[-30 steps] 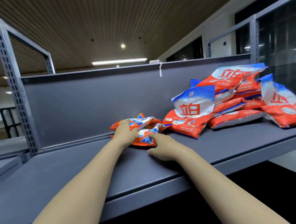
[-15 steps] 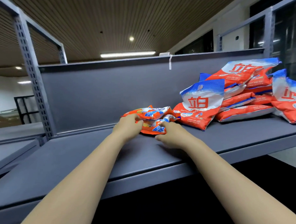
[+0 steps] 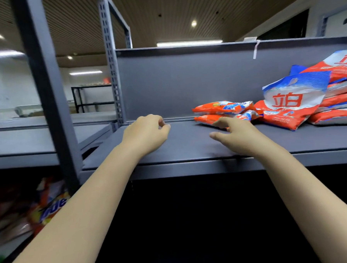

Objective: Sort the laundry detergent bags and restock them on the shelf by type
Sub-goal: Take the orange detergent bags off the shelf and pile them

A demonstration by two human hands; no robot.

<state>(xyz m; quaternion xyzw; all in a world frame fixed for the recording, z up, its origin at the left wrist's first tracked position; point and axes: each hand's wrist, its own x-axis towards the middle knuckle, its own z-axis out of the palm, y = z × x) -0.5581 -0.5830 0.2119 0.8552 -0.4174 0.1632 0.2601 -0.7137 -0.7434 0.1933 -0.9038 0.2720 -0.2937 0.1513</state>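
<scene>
You have two hands over the shelf (image 3: 189, 148): the left hand (image 3: 146, 133) and the right hand (image 3: 236, 133). You have two small orange bags (image 3: 223, 106) stacked one on the other at the far right of the shelf board. Right of them you have one big red and white bag (image 3: 292, 105) standing up in front, and behind it a pile of bags of the same kind (image 3: 340, 102), at least four in view, cut off by the right edge. Low on the near left you see more bags (image 3: 50, 206), too blurred to count. Overhead you can count three round ceiling lights (image 3: 193, 23) and three long strip lights (image 3: 189, 43).
</scene>
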